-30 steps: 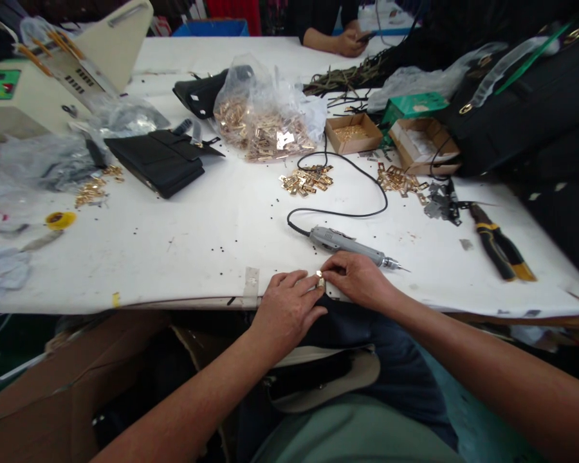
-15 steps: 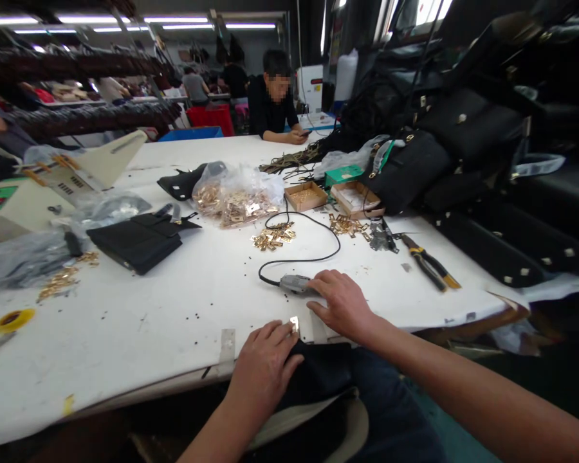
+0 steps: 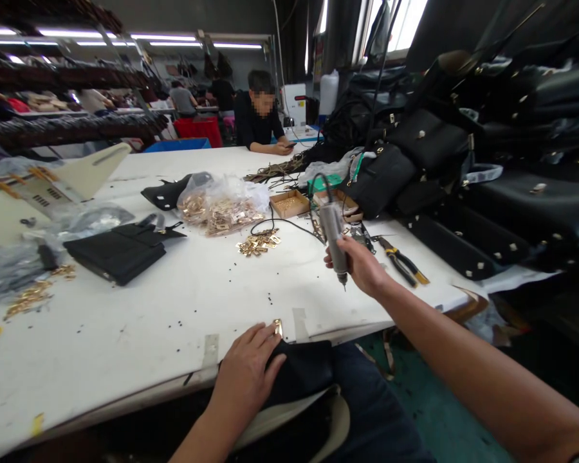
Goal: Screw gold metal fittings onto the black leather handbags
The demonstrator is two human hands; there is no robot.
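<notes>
In my right hand (image 3: pixel 359 265) is a grey corded electric screwdriver (image 3: pixel 334 238), raised above the table. It is nearly upright, with the thin bit pointing down and the cable leaving its top. My fingers are wrapped round its body. At the table's front edge, my left hand (image 3: pixel 248 366) holds a black bag (image 3: pixel 306 370) that lies partly over my lap; its pale lining shows below. A small gold metal plate (image 3: pixel 278 328) sticks out at my left fingertips, by the bag's edge. What lies under the palm is hidden.
Loose gold plates (image 3: pixel 259 242) lie mid-table, before a plastic bag of gold fittings (image 3: pixel 226 206) and a small cardboard box (image 3: pixel 289 203). Pliers (image 3: pixel 404 262) rest on the right, near stacked black bags (image 3: pixel 456 244). A folded black bag (image 3: pixel 118 251) sits left. Across the table, a person (image 3: pixel 258 116) leans over a phone.
My right hand has picked the screwdriver up off the table and turned it bit-down. The left hand keeps its place on the bag. The view has shifted slightly right.
</notes>
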